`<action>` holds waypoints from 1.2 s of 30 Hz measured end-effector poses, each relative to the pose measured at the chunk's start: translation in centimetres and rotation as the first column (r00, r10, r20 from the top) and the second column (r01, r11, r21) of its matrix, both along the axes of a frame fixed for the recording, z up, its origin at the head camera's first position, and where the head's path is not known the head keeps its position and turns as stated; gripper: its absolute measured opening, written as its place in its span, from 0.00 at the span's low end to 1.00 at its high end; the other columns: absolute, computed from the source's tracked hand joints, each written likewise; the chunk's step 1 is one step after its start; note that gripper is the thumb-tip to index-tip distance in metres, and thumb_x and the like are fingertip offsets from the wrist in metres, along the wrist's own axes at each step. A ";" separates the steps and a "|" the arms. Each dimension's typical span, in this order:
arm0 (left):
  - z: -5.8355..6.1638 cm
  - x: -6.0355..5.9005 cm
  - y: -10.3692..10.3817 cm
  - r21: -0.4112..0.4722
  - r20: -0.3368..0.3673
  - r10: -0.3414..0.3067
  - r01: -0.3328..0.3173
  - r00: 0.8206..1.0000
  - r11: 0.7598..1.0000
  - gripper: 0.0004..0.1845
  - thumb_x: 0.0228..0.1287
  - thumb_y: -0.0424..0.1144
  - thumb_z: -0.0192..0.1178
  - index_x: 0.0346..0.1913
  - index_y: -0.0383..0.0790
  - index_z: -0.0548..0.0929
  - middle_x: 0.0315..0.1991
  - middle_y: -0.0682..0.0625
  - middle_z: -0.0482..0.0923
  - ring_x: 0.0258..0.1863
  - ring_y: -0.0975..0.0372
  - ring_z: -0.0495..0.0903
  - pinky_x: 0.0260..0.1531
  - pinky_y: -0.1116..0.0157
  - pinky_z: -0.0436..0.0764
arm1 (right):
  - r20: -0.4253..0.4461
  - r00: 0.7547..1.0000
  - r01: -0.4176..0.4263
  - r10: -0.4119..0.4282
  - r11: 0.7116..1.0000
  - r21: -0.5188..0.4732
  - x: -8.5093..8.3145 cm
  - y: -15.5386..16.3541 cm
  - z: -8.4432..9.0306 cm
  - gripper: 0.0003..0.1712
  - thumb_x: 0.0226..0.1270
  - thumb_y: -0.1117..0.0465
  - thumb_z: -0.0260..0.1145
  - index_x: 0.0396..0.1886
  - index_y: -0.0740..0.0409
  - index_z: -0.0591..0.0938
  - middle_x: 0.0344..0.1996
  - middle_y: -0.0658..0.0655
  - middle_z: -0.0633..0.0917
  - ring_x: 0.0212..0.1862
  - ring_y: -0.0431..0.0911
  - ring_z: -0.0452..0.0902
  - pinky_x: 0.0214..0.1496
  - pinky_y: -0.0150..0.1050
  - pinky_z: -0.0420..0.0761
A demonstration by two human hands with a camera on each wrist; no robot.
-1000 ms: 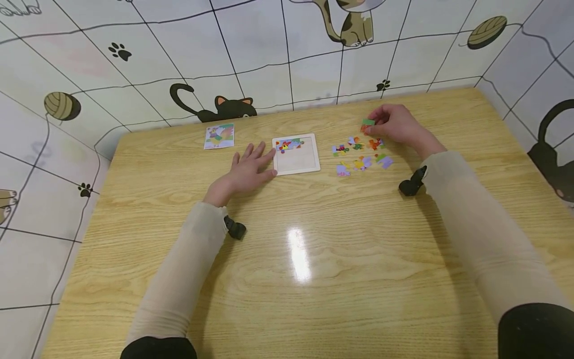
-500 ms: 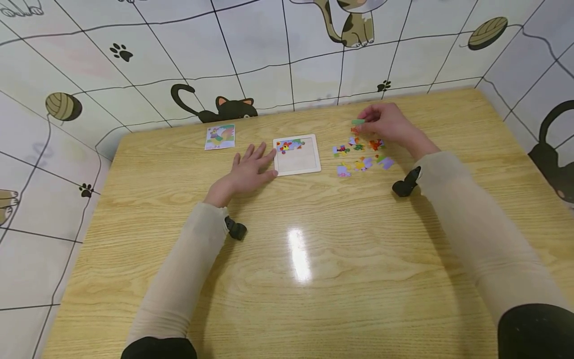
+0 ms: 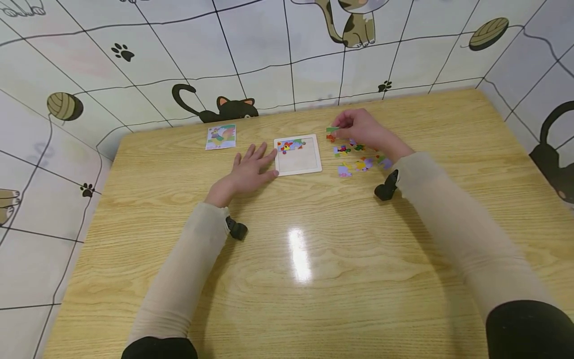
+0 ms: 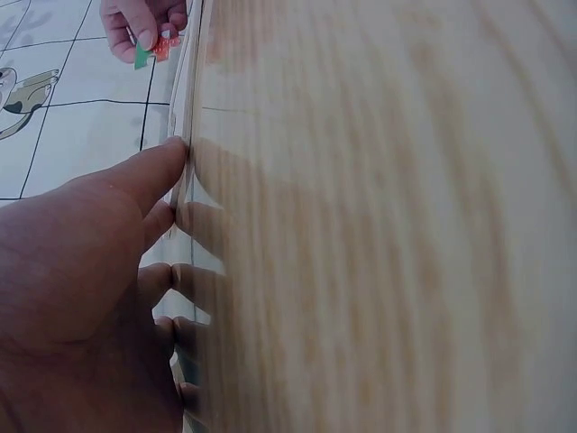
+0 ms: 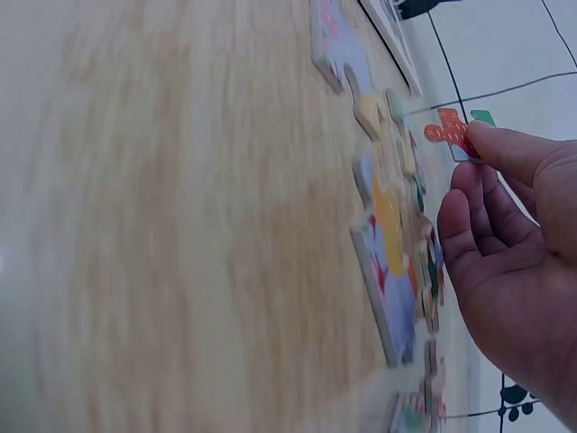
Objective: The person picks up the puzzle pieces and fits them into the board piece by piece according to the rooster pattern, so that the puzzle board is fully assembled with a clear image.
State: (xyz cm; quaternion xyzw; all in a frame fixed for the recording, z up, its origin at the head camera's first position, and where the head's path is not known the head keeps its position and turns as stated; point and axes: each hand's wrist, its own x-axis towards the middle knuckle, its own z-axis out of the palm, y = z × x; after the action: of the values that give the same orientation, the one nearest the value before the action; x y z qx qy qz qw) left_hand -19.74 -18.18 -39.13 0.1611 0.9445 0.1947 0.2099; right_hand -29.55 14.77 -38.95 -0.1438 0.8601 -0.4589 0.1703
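A red and green jigsaw piece [image 5: 450, 133] is pinched between the thumb and fingers of my right hand [image 3: 360, 130], held above the table just right of the puzzle tray. My left hand [image 3: 249, 170] lies with fingers spread, its thumb and index tip touching the left edge of the white-framed tray [image 3: 299, 172]. Joined pieces [image 3: 291, 145] with a red and yellow figure fill the tray's upper left part. In the left wrist view, the fingertips [image 4: 171, 158] of that hand meet the tray's edge.
Several loose jigsaw pieces [image 3: 344, 171] lie right of the tray, partly beneath the right hand and forearm. A picture card [image 3: 221, 137] rests at the back left. Behind the wooden table [image 3: 269, 299] stands a wall printed with cats.
My right hand has carried the red and green jigsaw piece leftward, from over the loose pieces to near the tray's right edge. The left hand has stayed in place.
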 end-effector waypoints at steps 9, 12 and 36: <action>0.0 -0.1 -0.1 -0.003 0.003 -0.006 0.006 1.000 1.000 0.38 0.80 0.58 0.47 0.84 0.54 0.47 0.84 0.48 0.30 0.81 0.50 0.24 0.73 0.41 0.26 | -0.013 0.999 -0.038 0.038 0.999 -0.026 0.2 -2.1 -0.3 0.13 0.73 0.62 0.68 0.51 0.64 0.80 0.39 0.54 0.81 0.40 0.47 0.74 0.39 0.35 0.75; 0.0 -0.1 -0.1 0.000 0.006 -0.008 0.008 1.000 1.000 0.38 0.80 0.58 0.48 0.84 0.54 0.47 0.84 0.48 0.30 0.81 0.50 0.24 0.73 0.41 0.25 | -0.020 0.998 -0.058 0.057 0.998 -0.024 0.4 -2.7 -0.2 0.13 0.73 0.62 0.68 0.51 0.64 0.80 0.39 0.55 0.82 0.41 0.47 0.74 0.42 0.36 0.75; -0.3 -0.1 -0.1 -0.004 -0.004 -0.005 0.005 1.000 1.000 0.37 0.81 0.59 0.46 0.84 0.54 0.48 0.84 0.48 0.31 0.81 0.50 0.25 0.73 0.41 0.27 | -0.044 0.995 -0.091 0.092 0.995 0.032 0.6 -5.8 -0.5 0.13 0.73 0.63 0.68 0.52 0.64 0.80 0.45 0.60 0.81 0.49 0.51 0.74 0.48 0.40 0.74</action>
State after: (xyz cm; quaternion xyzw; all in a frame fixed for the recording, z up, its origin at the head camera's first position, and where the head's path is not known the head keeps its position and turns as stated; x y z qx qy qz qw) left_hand -19.87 -18.26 -39.42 0.1637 0.9449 0.1921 0.2086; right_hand -28.94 8.96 -39.46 -0.1911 0.8629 -0.4344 0.1735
